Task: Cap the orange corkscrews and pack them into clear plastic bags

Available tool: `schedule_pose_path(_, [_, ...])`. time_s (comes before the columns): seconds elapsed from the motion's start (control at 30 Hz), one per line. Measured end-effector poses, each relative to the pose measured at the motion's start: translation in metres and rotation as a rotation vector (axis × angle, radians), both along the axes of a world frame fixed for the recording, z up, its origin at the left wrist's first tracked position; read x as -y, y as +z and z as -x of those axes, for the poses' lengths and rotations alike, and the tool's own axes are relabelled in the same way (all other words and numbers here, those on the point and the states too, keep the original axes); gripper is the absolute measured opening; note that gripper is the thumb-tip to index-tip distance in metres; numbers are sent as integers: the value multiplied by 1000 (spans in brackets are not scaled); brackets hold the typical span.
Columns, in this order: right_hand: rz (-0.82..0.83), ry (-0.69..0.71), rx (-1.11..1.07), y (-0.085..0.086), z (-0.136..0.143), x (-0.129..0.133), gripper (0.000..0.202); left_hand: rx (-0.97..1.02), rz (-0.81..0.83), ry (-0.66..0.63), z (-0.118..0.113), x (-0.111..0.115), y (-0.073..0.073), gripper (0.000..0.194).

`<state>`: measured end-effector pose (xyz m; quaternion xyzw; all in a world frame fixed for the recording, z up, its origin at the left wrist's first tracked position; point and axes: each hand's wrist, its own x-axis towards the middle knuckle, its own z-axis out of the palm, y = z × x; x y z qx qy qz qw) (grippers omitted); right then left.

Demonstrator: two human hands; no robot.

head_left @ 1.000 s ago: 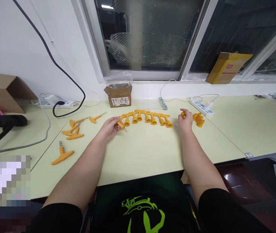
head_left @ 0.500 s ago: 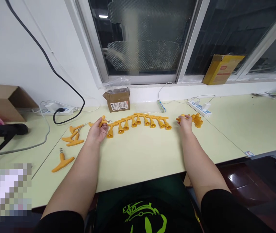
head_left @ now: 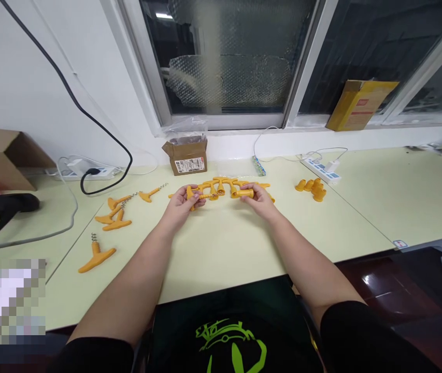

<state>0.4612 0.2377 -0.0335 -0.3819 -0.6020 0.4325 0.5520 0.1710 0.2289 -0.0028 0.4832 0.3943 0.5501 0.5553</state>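
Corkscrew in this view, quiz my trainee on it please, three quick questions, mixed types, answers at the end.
1. Which hand holds the corkscrew, and which the sleeve?
2. True or false: the held corkscrew's tip is inside that sleeve.
3. Where is the group of loose sleeves? A, at the far left; B, to the right of the right hand; C, on the windowsill.

Key:
1. Left hand, corkscrew; right hand, sleeve.
2. False; a gap shows between them.
3. B.
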Motion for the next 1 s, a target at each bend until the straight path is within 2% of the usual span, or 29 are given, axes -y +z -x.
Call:
schedule_pose_path(0.1, [-7,31,-38,0,15,5,38,-15,-19,-28,-5,4,-1,47])
schedule_pose_path(0.33, [76,161,13,2,29,17,37,-18,15,-117,-21,9,-8,49])
schedule_pose_path(0.43, [65,174,32,0,32,17,36,11,107,-117,-30,11,-10,47])
schedule_pose_path(0.6, [13,163,103,-4,30,10,36,58,383,-105,-44,11,-17,43])
schedule_pose_path(0.67, [39,191,130,-5,29,8,38,26,398,-108,-48,11,-20,45])
schedule_pose_path(0.77, [177,245,155,-6,27,6,36,-123,168,-69,-54,13,-22,51])
schedule_pose_path(0.87, [423,292,57,-4,24,6,39,-284,-141,-66,-59,17,-22,51])
schedule_pose_path(0.93, [590,308,-15,-2,21,8,40,-346,-252,-100,-61,19,-22,49])
schedule_pose_path(1.0, [720,327,-36,1,18,11,39,-374,-288,-129,-62,20,-23,48])
